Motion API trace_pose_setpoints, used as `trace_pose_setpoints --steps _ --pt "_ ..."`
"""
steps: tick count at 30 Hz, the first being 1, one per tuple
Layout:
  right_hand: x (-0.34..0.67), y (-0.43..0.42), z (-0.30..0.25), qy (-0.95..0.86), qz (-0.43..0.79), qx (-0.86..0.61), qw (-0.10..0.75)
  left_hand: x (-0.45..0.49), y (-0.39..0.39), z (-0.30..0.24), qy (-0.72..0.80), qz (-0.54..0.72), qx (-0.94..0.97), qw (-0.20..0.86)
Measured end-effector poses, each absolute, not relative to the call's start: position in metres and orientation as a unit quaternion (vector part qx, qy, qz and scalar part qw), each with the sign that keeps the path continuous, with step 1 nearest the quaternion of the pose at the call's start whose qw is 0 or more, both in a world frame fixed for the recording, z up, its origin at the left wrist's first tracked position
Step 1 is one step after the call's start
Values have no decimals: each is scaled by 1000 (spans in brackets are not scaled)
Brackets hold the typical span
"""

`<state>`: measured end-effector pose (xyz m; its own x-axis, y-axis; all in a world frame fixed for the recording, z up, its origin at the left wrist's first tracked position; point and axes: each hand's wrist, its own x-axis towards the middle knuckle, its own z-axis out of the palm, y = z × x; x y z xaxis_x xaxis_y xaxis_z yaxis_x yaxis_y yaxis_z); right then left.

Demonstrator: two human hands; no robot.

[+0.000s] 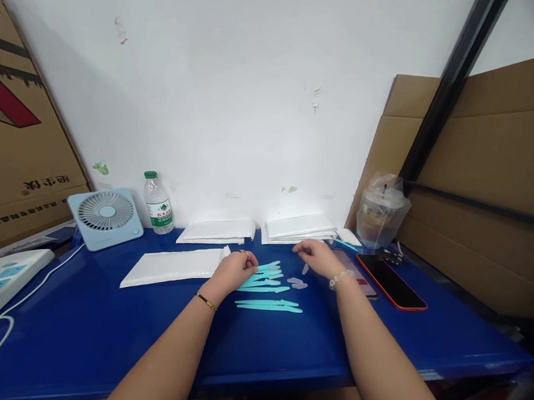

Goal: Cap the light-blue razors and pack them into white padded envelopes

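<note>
Several thin teal plastic sticks (267,277) lie on the blue table (108,329), with two more (268,306) nearer me. My left hand (234,269) rests at their left end, fingers curled and touching the sticks. My right hand (315,255) hovers just right of them, fingers bent, with a small clear piece (305,268) hanging at its fingertips. More small clear pieces (296,282) lie between the hands.
White padded envelopes lie in a flat sheet (174,265) and two stacks (216,230) (299,227) by the wall. A small fan (105,216), a water bottle (158,203), a bagged iced drink (380,216), a phone (392,281) and cardboard boxes (474,175) surround the area.
</note>
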<state>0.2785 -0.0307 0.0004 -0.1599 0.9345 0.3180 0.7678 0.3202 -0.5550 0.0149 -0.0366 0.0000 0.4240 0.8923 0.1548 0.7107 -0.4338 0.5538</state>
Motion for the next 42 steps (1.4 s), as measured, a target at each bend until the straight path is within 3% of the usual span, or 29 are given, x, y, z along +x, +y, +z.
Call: trace_pose_setpoints --steps 5,12,15,20,23,35,42 --pt "302 -22 -14 -731 167 -636 180 21 -47 5 382 155 894 175" --pt "286 -24 -15 -733 180 -628 191 30 -48 -2 381 102 907 145" --pt "277 -26 -12 -735 207 -594 252 31 -49 0 394 142 891 174" --pt "259 -33 0 -610 410 -482 477 28 -46 4 444 270 798 306" --pt "250 -38 7 -559 457 -426 545 27 -43 5 446 291 773 344" --pt "236 -49 13 -586 512 -387 495 26 -39 0 435 296 758 386" --pt "251 -43 14 -576 457 -392 552 24 -37 1 450 300 748 384"
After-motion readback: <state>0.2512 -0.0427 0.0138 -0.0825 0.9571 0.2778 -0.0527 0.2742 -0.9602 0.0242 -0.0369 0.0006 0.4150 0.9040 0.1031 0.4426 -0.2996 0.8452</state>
